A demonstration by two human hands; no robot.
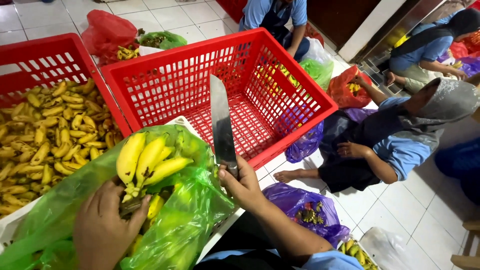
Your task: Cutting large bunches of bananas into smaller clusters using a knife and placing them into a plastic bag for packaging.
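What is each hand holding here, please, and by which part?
Left hand holds the banana bunch by its stem end; right hand holds the knife by its handle.

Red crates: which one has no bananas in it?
The right red crate, behind the knife, is empty; the left red crate holds loose bananas.

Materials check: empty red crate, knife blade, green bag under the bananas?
Red crate: moulded plastic by the look, glossy with lattice walls. Knife blade: likely steel, dull grey sheen, held upright in the right hand. Green bag: thin plastic film, translucent, wrinkled and shiny. Left hand holds the banana bunch by its stem.
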